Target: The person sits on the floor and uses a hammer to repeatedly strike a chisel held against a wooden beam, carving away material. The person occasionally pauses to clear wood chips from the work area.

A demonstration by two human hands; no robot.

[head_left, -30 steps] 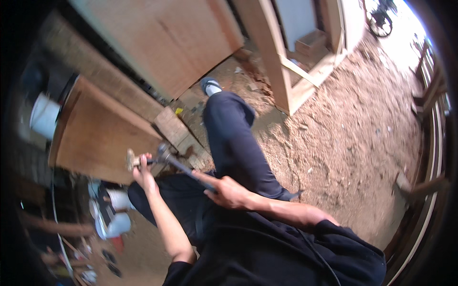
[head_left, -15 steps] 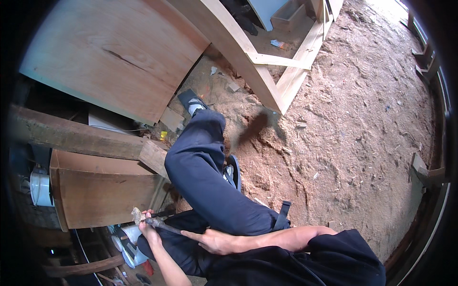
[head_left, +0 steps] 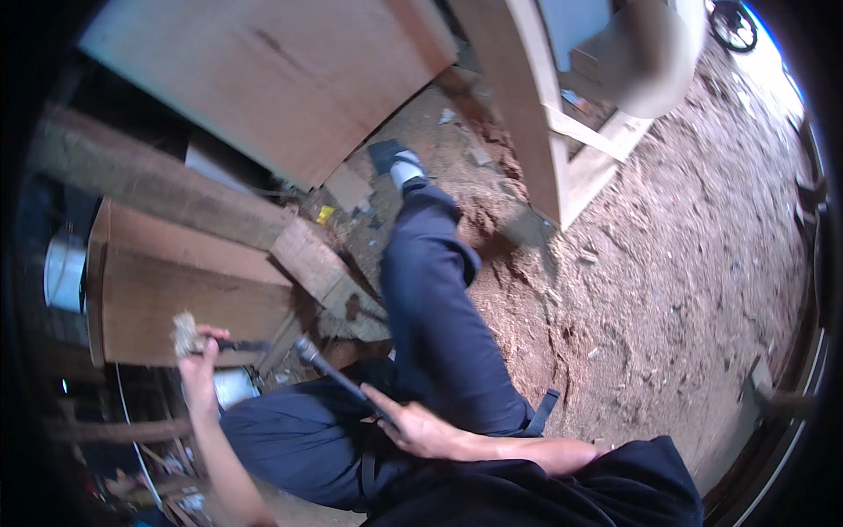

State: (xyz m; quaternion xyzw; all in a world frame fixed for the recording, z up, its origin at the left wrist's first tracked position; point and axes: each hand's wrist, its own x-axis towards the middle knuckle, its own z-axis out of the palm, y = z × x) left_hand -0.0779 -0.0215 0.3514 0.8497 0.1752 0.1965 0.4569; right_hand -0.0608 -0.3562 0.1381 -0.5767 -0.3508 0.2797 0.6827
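Observation:
My left hand, at the lower left, is closed round a chisel with a frayed, pale wooden handle end. Its dark blade points right, toward the other tool. Over my lap, my right hand grips a hammer-like grey metal bar. The bar's thicker end slants up and left, a short gap from the chisel's tip. Motion blurs the left hand somewhat, and the right hand's fingers partly hide the bar's near end.
A wooden beam and a brown wooden box stand close on the left. Beyond lies a large wood panel. A pale timber frame stands ahead on the sawdust-strewn floor. A white bucket is far left.
The chisel and the bar, close together before, are now apart, with my left hand farther left and higher. The view has shifted, and a blurred rounded shape now shows by the timber frame.

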